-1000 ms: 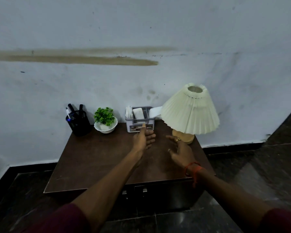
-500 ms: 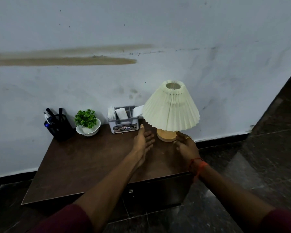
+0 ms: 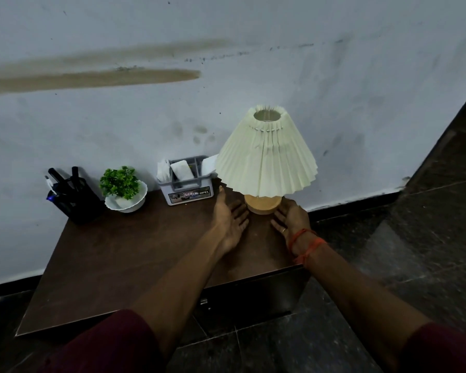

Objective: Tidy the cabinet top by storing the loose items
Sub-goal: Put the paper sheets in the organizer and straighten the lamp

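Lamp (image 3: 265, 160) standing upright at the right rear corner of the cabinet top (image 3: 135, 254). The left hand (image 3: 230, 216) and right hand (image 3: 291, 218) lie flat with fingers extended, one on each side of its wooden base (image 3: 262, 204); contact cannot be told. Along the rear edge, from the left corner: pen holder (image 3: 70, 200), potted plant (image 3: 124, 188), grey organiser (image 3: 187, 185).

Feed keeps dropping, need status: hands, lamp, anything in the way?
Hands open: left hand and right hand either side of the lamp base, contact unclear. The lamp upright, back right of cabinet top. Nearby, grey organizer beside left hand.
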Tool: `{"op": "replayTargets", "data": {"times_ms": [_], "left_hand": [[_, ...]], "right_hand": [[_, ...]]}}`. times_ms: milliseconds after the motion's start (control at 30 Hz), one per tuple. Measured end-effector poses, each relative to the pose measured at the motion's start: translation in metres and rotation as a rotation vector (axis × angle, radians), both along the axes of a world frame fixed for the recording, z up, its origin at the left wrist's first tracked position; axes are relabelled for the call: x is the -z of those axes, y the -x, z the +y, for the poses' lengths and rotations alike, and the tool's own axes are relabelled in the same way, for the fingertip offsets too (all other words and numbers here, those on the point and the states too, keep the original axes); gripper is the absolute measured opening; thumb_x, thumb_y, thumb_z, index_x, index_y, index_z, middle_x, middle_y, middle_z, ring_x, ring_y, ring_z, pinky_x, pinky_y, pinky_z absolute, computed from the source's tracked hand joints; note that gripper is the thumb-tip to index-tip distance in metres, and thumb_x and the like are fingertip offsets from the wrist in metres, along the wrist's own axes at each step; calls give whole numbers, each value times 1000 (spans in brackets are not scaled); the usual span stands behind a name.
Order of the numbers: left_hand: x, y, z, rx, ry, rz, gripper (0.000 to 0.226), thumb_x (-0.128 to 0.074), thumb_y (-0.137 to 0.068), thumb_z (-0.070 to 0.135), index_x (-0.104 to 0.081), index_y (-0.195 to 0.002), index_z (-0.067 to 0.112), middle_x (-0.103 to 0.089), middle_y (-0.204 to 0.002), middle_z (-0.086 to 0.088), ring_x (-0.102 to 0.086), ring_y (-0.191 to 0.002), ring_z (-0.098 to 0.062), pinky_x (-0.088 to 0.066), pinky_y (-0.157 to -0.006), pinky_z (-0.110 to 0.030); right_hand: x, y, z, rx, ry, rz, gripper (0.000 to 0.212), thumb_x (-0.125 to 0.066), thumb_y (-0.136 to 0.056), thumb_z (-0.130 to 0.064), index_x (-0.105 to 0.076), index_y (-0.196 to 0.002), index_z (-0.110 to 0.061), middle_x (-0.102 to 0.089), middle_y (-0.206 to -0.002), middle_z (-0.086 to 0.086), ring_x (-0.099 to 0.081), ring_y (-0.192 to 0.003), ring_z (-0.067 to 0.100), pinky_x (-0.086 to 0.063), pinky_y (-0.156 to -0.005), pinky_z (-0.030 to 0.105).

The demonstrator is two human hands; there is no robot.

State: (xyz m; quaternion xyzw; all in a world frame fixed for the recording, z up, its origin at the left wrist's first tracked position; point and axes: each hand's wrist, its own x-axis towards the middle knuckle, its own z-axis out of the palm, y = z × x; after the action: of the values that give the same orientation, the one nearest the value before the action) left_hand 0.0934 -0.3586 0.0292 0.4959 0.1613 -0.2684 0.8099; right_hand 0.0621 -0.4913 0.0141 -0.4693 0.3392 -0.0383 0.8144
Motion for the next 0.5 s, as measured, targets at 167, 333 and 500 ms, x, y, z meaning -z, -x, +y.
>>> {"op": "replayTargets", "data": {"times_ms": [167, 333, 500], "left_hand": [[6, -4, -7, -12, 35, -6, 78, -33, -92, 65, -39, -144, 7, -42, -148, -14, -40, -138, -28, -27, -116, -40], [9, -13, -9, -19, 52, -18, 78, -35, -91, 65, -39, -143, 7, -42, -148, -14, -42, -136, -27, -29, -115, -39], [9, -22, -10, -29, 54, -31, 78, -35, -92, 64, -38, -144, 7, -41, -149, -13, -42, -136, -27, -29, -117, -39]], "right_hand": [[3, -7, -3, 17, -26, -6, 19, -43, -97, -21, -58, -107, -18, -59, -111, 2, -54, -104, 16, -45, -96, 36], [8, -17, -6, 13, -15, -11, 21, -46, -94, -21, -58, -111, -18, -60, -116, 3, -55, -105, 16, -46, -96, 37], [5, -25, -6, -9, -5, -26, 22, -44, -96, -24, -56, -114, -22, -59, -119, 1, -54, -111, 17, -46, -94, 36]]}}
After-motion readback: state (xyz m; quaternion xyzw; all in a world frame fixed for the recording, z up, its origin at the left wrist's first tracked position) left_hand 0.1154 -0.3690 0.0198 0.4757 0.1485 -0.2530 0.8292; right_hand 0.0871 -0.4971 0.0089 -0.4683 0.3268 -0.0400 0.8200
